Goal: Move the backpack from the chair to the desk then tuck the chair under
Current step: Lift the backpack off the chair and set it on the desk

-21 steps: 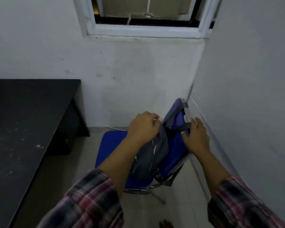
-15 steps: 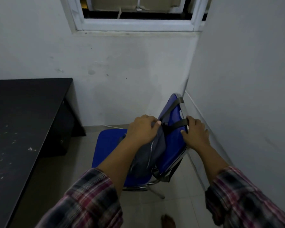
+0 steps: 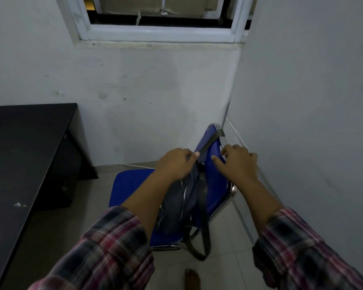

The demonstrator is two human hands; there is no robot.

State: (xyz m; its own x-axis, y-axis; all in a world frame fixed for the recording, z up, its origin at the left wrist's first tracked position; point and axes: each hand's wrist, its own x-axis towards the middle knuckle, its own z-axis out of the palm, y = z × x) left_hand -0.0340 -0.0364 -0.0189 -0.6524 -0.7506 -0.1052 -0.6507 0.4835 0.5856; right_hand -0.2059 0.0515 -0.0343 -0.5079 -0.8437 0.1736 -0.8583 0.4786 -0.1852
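A blue chair (image 3: 132, 185) stands on a pale tiled floor (image 3: 105, 181) in the corner of a white-walled room, its backrest toward the right-hand wall. A grey backpack (image 3: 180, 206) rests on the seat's rear edge, leaning against the backrest, one strap hooked over the backrest's top corner and another hanging off the seat's near edge toward the floor. To the left, a black desk (image 3: 19, 155) stands against the far wall, its top marked with small pale specks near the front edge.
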